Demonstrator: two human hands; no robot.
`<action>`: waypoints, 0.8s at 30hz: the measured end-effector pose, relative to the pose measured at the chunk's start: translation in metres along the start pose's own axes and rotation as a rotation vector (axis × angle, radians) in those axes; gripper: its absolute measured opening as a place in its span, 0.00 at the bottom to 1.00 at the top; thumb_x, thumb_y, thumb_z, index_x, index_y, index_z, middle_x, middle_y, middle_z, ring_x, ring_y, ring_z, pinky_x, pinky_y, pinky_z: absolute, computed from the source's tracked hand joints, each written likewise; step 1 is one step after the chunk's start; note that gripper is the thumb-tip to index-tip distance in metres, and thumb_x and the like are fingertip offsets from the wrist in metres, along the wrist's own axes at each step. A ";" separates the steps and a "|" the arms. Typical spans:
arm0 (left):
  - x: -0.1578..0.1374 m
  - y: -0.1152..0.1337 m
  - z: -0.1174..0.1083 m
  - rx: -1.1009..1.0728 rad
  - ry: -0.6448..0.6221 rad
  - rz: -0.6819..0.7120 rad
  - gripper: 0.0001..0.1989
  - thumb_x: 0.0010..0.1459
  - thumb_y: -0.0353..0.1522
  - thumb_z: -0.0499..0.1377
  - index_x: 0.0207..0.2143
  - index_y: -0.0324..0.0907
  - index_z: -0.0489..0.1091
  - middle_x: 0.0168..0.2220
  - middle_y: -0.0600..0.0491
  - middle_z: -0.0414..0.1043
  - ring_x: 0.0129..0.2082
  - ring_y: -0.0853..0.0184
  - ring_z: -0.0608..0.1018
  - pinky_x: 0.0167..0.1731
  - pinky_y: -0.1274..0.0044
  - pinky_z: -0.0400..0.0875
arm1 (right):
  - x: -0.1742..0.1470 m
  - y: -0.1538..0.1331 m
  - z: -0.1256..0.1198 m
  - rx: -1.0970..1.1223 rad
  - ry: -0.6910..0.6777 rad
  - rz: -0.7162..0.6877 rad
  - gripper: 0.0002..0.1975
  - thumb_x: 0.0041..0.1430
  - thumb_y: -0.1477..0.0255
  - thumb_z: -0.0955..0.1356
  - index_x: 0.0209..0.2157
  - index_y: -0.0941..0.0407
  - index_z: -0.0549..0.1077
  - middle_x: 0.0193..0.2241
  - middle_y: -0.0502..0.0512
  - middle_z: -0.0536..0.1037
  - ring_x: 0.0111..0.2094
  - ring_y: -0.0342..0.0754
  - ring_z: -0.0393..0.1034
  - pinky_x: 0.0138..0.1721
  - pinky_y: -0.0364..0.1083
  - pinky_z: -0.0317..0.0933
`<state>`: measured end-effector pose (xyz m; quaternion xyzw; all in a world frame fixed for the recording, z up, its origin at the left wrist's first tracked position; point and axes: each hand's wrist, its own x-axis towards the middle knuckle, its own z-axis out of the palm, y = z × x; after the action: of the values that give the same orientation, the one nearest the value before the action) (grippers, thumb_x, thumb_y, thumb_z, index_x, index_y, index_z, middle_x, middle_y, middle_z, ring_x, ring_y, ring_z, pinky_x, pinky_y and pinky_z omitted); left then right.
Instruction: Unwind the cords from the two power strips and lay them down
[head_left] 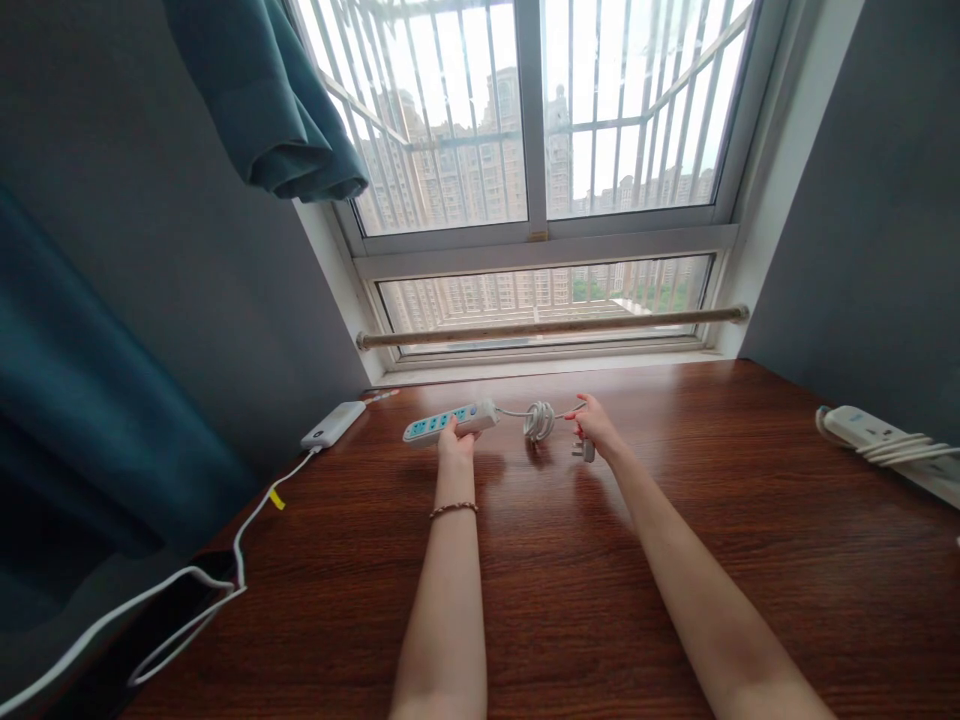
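Two bare hands are working above a brown wood-grain bench [525, 590], toward its far edge. The left hand [458, 443] is holding one long white power strip with blue socket faces [431, 425]; its fingers are gripping the strip from the near side, the thumb lying over the top. The strip is hovering over the bench, tilting slightly upward at its right end. The thumb is covering part of the sockets, so their exact number is staying unclear.

From the strip's right end, one pale grey cord [512, 412] is running into one tight round coil [538, 421], which is hanging between the hands. The right hand [598, 426] is gripping the cord beyond the coil, its index finger pointing toward the left. One pale grey pronged plug [588, 452] is dangling just under that hand; whether the fingers are touching it one cannot tell.

One white rectangular box [334, 425] is lying near the bench's far left corner, with one thin white cable [239, 545] trailing down the left edge. One small yellow tag [277, 498] is sitting beside the cable. A second white power strip [870, 426] is resting along the right edge, with its own cord wrapping around it.
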<state>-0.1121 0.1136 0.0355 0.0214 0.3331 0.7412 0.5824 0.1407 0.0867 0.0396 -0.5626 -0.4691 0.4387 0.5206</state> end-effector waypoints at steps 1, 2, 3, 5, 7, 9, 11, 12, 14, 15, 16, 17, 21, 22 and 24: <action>0.000 0.000 0.000 0.017 0.038 0.020 0.15 0.55 0.25 0.51 0.46 0.44 0.59 0.38 0.50 0.67 0.39 0.64 0.73 0.40 0.65 0.69 | 0.003 0.000 -0.003 -0.087 0.050 -0.006 0.30 0.44 0.82 0.62 0.52 0.60 0.54 0.28 0.55 0.74 0.17 0.41 0.64 0.18 0.40 0.59; 0.000 -0.001 0.000 0.035 0.073 0.040 0.15 0.55 0.24 0.52 0.46 0.44 0.59 0.38 0.50 0.67 0.39 0.64 0.73 0.40 0.65 0.69 | 0.005 0.000 -0.007 -0.178 0.098 -0.012 0.28 0.46 0.80 0.63 0.51 0.61 0.55 0.27 0.56 0.74 0.20 0.43 0.65 0.21 0.42 0.60; 0.000 -0.001 0.000 0.055 0.105 0.059 0.15 0.54 0.24 0.53 0.45 0.44 0.59 0.38 0.50 0.67 0.39 0.64 0.73 0.39 0.65 0.70 | 0.007 0.000 -0.012 -0.269 0.138 -0.019 0.25 0.47 0.79 0.63 0.50 0.63 0.57 0.27 0.57 0.74 0.24 0.45 0.67 0.26 0.44 0.62; 0.000 -0.002 0.000 0.096 0.160 0.094 0.16 0.53 0.25 0.55 0.45 0.43 0.60 0.38 0.51 0.67 0.38 0.64 0.73 0.38 0.65 0.70 | 0.009 -0.001 -0.023 -0.448 0.199 -0.031 0.17 0.50 0.76 0.63 0.44 0.64 0.64 0.28 0.61 0.74 0.33 0.50 0.68 0.35 0.49 0.62; 0.000 -0.004 -0.001 0.144 0.208 0.129 0.17 0.51 0.25 0.57 0.44 0.43 0.60 0.36 0.51 0.68 0.35 0.65 0.74 0.35 0.67 0.72 | 0.009 -0.003 -0.034 -0.605 0.244 -0.051 0.11 0.53 0.73 0.62 0.38 0.64 0.69 0.31 0.65 0.73 0.39 0.56 0.67 0.41 0.55 0.58; 0.001 -0.006 -0.002 0.203 0.252 0.164 0.16 0.50 0.25 0.59 0.42 0.42 0.61 0.33 0.52 0.68 0.32 0.66 0.74 0.31 0.70 0.73 | 0.006 -0.004 -0.043 -0.725 0.284 -0.085 0.12 0.55 0.71 0.61 0.36 0.62 0.71 0.33 0.67 0.73 0.41 0.59 0.65 0.43 0.57 0.55; 0.002 -0.009 -0.004 0.271 0.298 0.197 0.14 0.50 0.27 0.59 0.40 0.39 0.62 0.31 0.52 0.68 0.29 0.68 0.74 0.27 0.74 0.72 | 0.003 -0.005 -0.050 -0.808 0.329 -0.133 0.12 0.56 0.70 0.61 0.38 0.60 0.73 0.36 0.66 0.72 0.42 0.60 0.63 0.43 0.57 0.54; 0.003 -0.010 -0.006 0.307 0.322 0.212 0.13 0.50 0.28 0.60 0.39 0.38 0.62 0.31 0.52 0.67 0.27 0.69 0.73 0.26 0.76 0.72 | 0.001 -0.005 -0.053 -0.838 0.359 -0.160 0.13 0.57 0.70 0.61 0.39 0.58 0.73 0.38 0.65 0.71 0.44 0.60 0.62 0.43 0.56 0.54; 0.005 -0.013 -0.010 0.376 0.359 0.239 0.11 0.51 0.30 0.59 0.37 0.35 0.63 0.31 0.52 0.67 0.26 0.71 0.72 0.23 0.78 0.71 | -0.001 -0.005 -0.056 -0.883 0.433 -0.208 0.13 0.57 0.68 0.61 0.39 0.55 0.74 0.41 0.63 0.69 0.47 0.60 0.58 0.44 0.55 0.53; 0.006 -0.014 -0.012 0.405 0.370 0.253 0.11 0.52 0.31 0.59 0.37 0.34 0.63 0.31 0.51 0.67 0.25 0.72 0.71 0.22 0.79 0.70 | -0.002 -0.004 -0.056 -0.898 0.473 -0.230 0.13 0.58 0.68 0.61 0.38 0.54 0.74 0.43 0.63 0.68 0.47 0.60 0.57 0.44 0.54 0.53; 0.008 -0.015 -0.014 0.430 0.376 0.270 0.11 0.52 0.31 0.59 0.36 0.34 0.63 0.31 0.51 0.67 0.25 0.72 0.71 0.21 0.80 0.70 | -0.003 -0.004 -0.056 -0.908 0.508 -0.249 0.13 0.58 0.67 0.61 0.38 0.54 0.75 0.43 0.62 0.67 0.46 0.59 0.58 0.42 0.53 0.54; 0.009 -0.016 -0.015 0.451 0.377 0.289 0.11 0.51 0.31 0.59 0.36 0.34 0.63 0.32 0.51 0.67 0.25 0.72 0.71 0.21 0.80 0.69 | -0.003 -0.003 -0.056 -0.914 0.534 -0.266 0.13 0.58 0.67 0.61 0.38 0.53 0.75 0.42 0.61 0.66 0.44 0.57 0.60 0.40 0.51 0.55; 0.011 -0.018 -0.019 0.509 0.363 0.382 0.15 0.46 0.29 0.63 0.35 0.34 0.64 0.36 0.48 0.68 0.30 0.69 0.73 0.22 0.81 0.70 | 0.001 0.001 -0.053 -0.909 0.556 -0.334 0.13 0.58 0.69 0.60 0.39 0.53 0.74 0.39 0.59 0.68 0.33 0.49 0.65 0.33 0.47 0.58; 0.011 -0.019 -0.019 0.521 0.358 0.400 0.15 0.45 0.29 0.63 0.36 0.34 0.64 0.37 0.47 0.69 0.32 0.67 0.74 0.23 0.81 0.70 | 0.003 0.002 -0.052 -0.904 0.550 -0.356 0.13 0.59 0.70 0.60 0.39 0.54 0.74 0.39 0.59 0.68 0.33 0.49 0.65 0.34 0.47 0.58; 0.011 -0.020 -0.020 0.546 0.353 0.419 0.16 0.44 0.29 0.63 0.36 0.34 0.64 0.38 0.45 0.69 0.35 0.64 0.75 0.25 0.79 0.71 | 0.008 0.005 -0.052 -0.889 0.539 -0.404 0.14 0.58 0.73 0.59 0.39 0.55 0.74 0.40 0.60 0.69 0.36 0.49 0.66 0.37 0.46 0.59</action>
<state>-0.1076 0.1156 0.0056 0.1153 0.6017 0.7204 0.3250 0.1934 0.0852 0.0382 -0.7190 -0.5579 -0.0691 0.4085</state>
